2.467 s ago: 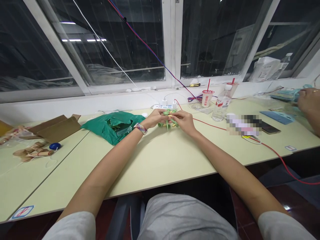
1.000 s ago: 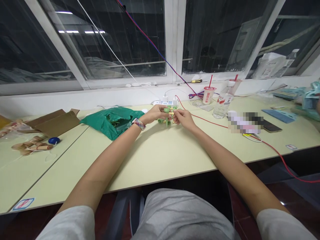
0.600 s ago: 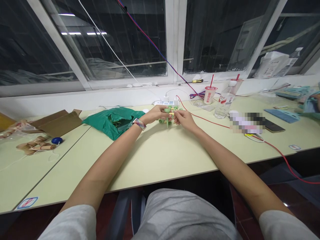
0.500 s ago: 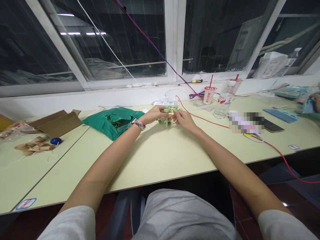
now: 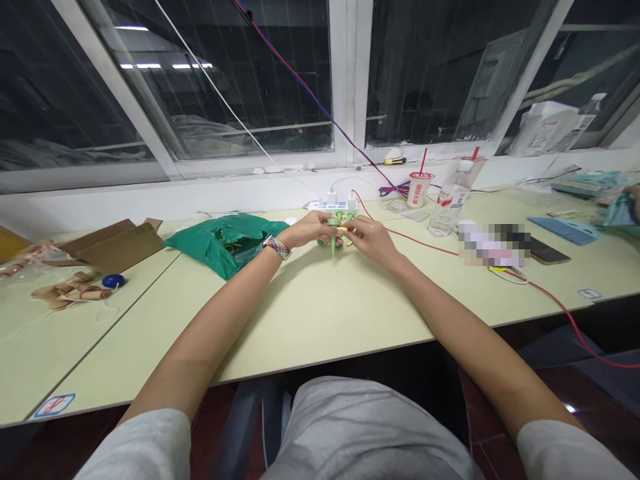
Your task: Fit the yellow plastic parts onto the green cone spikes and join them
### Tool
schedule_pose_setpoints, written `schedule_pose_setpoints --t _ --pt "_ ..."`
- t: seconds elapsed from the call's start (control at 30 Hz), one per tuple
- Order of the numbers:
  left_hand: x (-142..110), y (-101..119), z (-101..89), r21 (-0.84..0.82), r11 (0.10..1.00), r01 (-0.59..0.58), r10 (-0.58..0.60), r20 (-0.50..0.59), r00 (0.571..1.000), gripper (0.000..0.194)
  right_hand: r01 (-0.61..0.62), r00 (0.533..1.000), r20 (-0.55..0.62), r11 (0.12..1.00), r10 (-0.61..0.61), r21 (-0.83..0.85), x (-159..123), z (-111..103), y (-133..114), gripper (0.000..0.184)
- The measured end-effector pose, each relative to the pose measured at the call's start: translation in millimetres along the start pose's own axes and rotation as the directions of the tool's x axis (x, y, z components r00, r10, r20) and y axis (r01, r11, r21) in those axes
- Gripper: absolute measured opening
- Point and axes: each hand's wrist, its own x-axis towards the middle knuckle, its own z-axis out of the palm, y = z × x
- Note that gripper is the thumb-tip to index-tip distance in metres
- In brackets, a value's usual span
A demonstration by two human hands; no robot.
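Observation:
Far out on the pale table (image 5: 320,313), my left hand (image 5: 307,230) is closed around a small green plastic spike (image 5: 333,241) that points down. A small yellow part (image 5: 343,229) sticks out of the spike's side, and my right hand (image 5: 369,237) pinches it. Several more small green pieces (image 5: 345,217) lie on the table just behind the hands. A striped band (image 5: 276,246) is on my left wrist.
A green plastic bag (image 5: 227,241) lies left of the hands, a torn cardboard box (image 5: 117,243) and wooden pieces (image 5: 67,292) farther left. A power strip (image 5: 330,205), cup (image 5: 419,189), water bottle (image 5: 450,200), phone (image 5: 540,250) and red cable (image 5: 555,303) lie right. Another person's hand (image 5: 634,195) shows at the far right.
My hands stay together at the green spike with only slight shifts of the fingers. The other person's hand at the far right has drawn back toward the frame edge.

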Motion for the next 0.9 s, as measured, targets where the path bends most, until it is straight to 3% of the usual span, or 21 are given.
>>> schedule_pose_setpoints --t 0.13,0.23,0.3,0.47,0.63,0.8,0.9 --pt "-0.4 3.4 -0.2 0.115 0.993 -0.028 0.027 0.012 1.0 0.036 -0.16 0.984 0.092 0.983 0.151 0.092 -1.6 3.6 0.2 0.047" --pt "1.0 3.6 -2.2 0.187 0.981 -0.06 0.061 0.005 0.998 0.036 -0.352 0.935 0.128 0.902 0.33 0.25 -2.1 10.7 0.9 0.057" --pt "1.7 2.3 -4.5 0.179 0.982 -0.058 0.059 -0.002 0.998 0.037 -0.415 0.91 0.133 0.86 0.394 0.297 -2.0 14.0 1.1 0.06" --pt "0.8 -0.7 -8.0 0.15 0.988 -0.048 0.05 -0.006 0.999 0.038 -0.39 0.915 0.064 0.834 0.398 0.391 0.0 13.9 0.3 0.047" --pt "0.4 -1.3 -7.9 0.145 0.988 -0.058 0.059 -0.003 0.998 0.035 -0.27 0.956 0.002 0.877 0.294 0.397 1.4 12.7 -3.5 0.039" --pt "1.5 -3.1 -8.4 0.152 0.987 -0.058 0.059 -0.006 0.998 0.035 -0.36 0.932 0.087 0.869 0.352 0.339 -0.6 12.0 0.4 0.047" --pt "0.8 -1.9 -7.5 0.161 0.986 -0.049 0.05 -0.007 0.999 0.035 -0.365 0.93 0.07 0.881 0.361 0.302 -1.4 9.1 1.8 0.049"
